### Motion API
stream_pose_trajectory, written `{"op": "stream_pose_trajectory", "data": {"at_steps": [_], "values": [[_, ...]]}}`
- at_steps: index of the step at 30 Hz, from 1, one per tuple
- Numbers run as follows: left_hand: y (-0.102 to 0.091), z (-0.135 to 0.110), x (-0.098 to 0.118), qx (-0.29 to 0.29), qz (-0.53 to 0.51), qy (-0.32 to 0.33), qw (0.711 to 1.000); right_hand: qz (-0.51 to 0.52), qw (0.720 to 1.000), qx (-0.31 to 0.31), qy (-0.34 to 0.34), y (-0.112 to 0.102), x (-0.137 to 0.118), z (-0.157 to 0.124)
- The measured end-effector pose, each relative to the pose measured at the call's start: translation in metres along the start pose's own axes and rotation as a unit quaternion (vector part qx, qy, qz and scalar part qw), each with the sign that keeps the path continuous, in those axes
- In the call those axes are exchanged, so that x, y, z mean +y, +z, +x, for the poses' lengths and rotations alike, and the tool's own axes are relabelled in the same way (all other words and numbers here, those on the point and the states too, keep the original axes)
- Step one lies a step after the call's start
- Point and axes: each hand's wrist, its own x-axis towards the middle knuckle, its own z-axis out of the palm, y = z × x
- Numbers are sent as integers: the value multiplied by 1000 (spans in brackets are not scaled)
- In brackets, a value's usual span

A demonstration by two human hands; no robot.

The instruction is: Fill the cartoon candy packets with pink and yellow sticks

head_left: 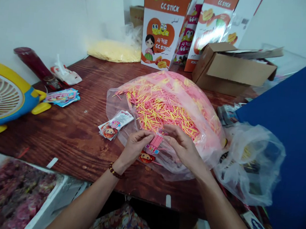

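White wall runs behind a dark wooden tabletop (83, 130), and a blue panel (294, 139) fills my right side. Biggest on the wood is a clear plastic bag (169, 105) heaped with thin pink and yellow sticks, lying straight ahead of me. Behind it stand tall orange and white CC Stick cartons (162, 27), with an open cardboard box (233, 69) to their right. A yellow and blue fan (3, 95) sits at the far left edge. A crumpled smaller clear bag (250, 161) lies between the big bag and the blue panel. Just left of the big bag rests a little stack of printed sachets (115, 125).

My left hand (134, 146) and right hand (183, 147) are drawn close together at the near edge of the big bag, fingertips closed from either side on a small printed packet (150, 153). A bundle of pink sticks (156, 139) stands out of its top, between my fingers.
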Motion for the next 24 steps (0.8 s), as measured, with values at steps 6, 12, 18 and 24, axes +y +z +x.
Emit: {"op": "stream_pose_trajectory", "data": {"at_steps": [6, 12, 18, 24], "values": [[-4, -9, 21, 19, 94, 69, 993, -30, 999, 27, -4, -1, -4, -1], [-2, -10, 25, 63, 80, 68, 992, 31, 999, 22, 9, 3, -9, 10], [-15, -6, 20, -69, -11, -137, 988, 142, 986, 33, 87, 13, 2, 17], [-20, -11, 16, -74, -10, -148, 986, 209, 966, 6, 151, 25, 15, 12]]}}
